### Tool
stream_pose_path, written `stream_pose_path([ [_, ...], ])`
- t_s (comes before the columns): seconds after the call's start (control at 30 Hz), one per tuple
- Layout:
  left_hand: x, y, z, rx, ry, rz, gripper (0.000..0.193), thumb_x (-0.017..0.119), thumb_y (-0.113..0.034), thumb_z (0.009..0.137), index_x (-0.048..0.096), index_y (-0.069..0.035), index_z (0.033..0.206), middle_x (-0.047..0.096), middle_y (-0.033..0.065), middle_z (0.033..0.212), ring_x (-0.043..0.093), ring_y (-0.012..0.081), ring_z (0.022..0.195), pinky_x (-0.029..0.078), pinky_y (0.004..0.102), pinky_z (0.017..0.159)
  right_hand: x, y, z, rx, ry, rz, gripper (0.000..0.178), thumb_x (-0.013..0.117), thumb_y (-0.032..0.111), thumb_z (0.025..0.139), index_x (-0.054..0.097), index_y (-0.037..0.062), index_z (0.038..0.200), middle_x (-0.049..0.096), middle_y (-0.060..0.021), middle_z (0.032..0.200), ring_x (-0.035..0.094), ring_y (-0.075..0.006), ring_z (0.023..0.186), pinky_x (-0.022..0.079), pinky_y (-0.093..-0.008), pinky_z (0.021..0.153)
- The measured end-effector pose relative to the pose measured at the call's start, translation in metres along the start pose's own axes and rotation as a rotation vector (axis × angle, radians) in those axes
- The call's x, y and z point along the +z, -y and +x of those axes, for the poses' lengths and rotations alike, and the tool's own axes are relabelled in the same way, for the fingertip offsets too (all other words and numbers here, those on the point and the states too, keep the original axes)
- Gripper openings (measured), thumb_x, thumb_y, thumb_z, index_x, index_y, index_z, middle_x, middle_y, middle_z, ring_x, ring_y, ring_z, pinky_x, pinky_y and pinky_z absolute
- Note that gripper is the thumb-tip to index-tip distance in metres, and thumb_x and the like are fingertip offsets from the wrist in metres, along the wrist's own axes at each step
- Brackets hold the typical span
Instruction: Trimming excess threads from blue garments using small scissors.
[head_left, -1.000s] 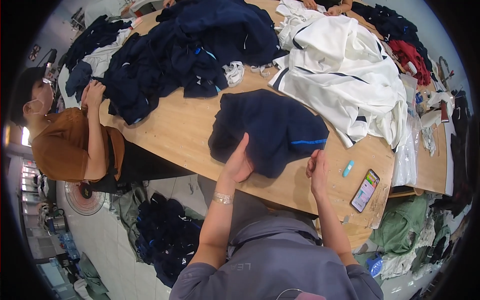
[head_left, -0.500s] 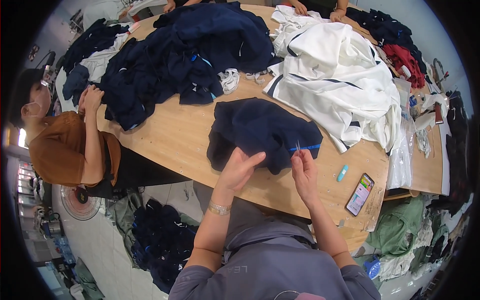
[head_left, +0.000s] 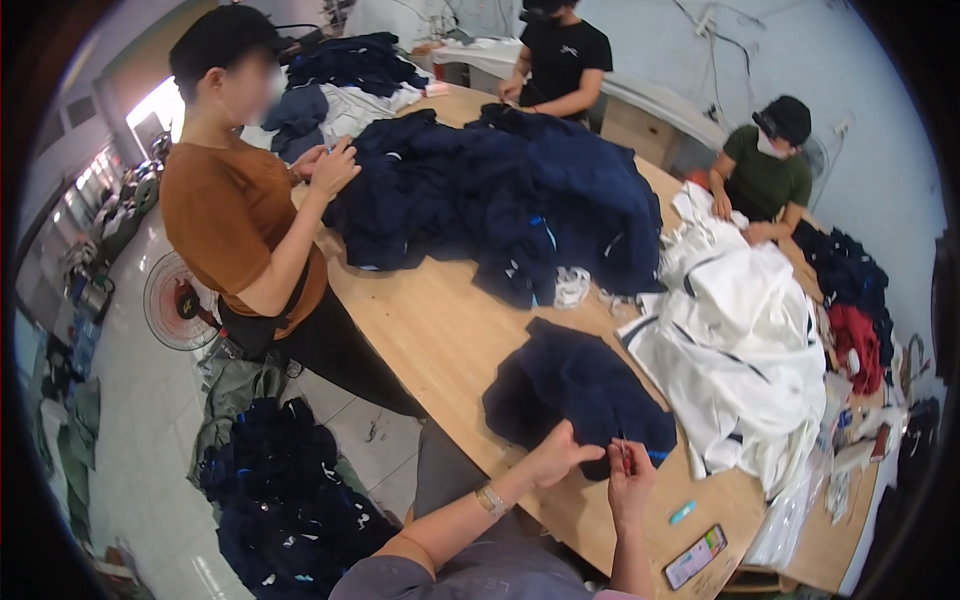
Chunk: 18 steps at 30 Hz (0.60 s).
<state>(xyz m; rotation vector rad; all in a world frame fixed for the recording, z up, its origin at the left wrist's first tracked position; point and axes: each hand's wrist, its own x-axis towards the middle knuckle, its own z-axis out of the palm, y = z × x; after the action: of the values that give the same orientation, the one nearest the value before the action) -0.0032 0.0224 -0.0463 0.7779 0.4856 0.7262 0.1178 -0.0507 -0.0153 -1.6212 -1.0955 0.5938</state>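
A dark navy garment with a bright blue strip lies bunched near the table's front edge. My left hand rests at its near edge, thumb and forefinger apart; the other fingers are mostly hidden. Just right of it, my right hand is closed around small thread snips, with a bit of red showing between the fingers. The snips' tips are beside the blue strip; whether they touch the cloth I cannot tell.
A navy garment pile and white garments cover the table beyond. A turquoise capped stick and a phone lie to the right. Three people work around the table. Dark clothes heap on the floor; a fan stands at left.
My view has tilted up and swung left, bringing the co-workers into sight. Both hands remain at the navy garment, the snips still in the right one.
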Motion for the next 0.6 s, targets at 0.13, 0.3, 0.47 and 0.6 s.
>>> stream_pose_path([
  [0.13, 0.004, -0.003, -0.002, -0.091, -0.009, -0.330, 0.029, 0.060, 0.000, 0.080, 0.052, 0.000, 0.108, 0.057, 0.0017, 0.103, 0.055, 0.0077, 0.092, 0.045, 0.0210, 0.075, 0.003, -0.014, 0.008, -0.026, 0.012, -0.007, 0.010, 0.057, 0.005, 0.084, 0.051, 0.0018, 0.077, 0.048, 0.0034, 0.065, 0.040, -0.0036, 0.059, 0.034, -0.0179, 0.053],
  [0.3, -0.009, 0.029, -0.001, -0.344, -0.133, -0.540, 0.021, 0.059, -0.013, 0.085, 0.060, 0.000, 0.102, 0.062, 0.0024, 0.099, 0.058, 0.0102, 0.091, 0.046, 0.0224, 0.080, 0.011, -0.018, 0.006, -0.098, 0.075, -0.172, 0.012, 0.058, 0.006, 0.084, 0.049, 0.0014, 0.076, 0.045, -0.0006, 0.057, 0.039, -0.0052, 0.054, 0.033, -0.0210, 0.048],
  [0.47, -0.020, 0.050, 0.014, -0.328, -0.170, -0.196, 0.026, 0.064, -0.027, 0.082, 0.062, -0.001, 0.088, 0.060, -0.0006, 0.083, 0.055, 0.0071, 0.075, 0.044, 0.0215, 0.062, 0.009, -0.033, 0.002, -0.125, 0.031, -0.193, 0.012, 0.057, 0.008, 0.084, 0.050, 0.0012, 0.078, 0.045, -0.0025, 0.055, 0.039, -0.0072, 0.050, 0.034, -0.0227, 0.045],
  [0.6, -0.013, 0.052, 0.029, 0.184, -0.308, 0.326, 0.054, 0.066, -0.044, 0.076, 0.048, 0.000, 0.050, 0.049, 0.0027, 0.048, 0.043, 0.0114, 0.043, 0.034, 0.0299, 0.039, 0.006, -0.022, 0.012, -0.141, 0.042, -0.083, 0.009, 0.053, 0.005, 0.086, 0.048, 0.0013, 0.080, 0.046, 0.0003, 0.063, 0.039, -0.0054, 0.056, 0.035, -0.0196, 0.051],
])
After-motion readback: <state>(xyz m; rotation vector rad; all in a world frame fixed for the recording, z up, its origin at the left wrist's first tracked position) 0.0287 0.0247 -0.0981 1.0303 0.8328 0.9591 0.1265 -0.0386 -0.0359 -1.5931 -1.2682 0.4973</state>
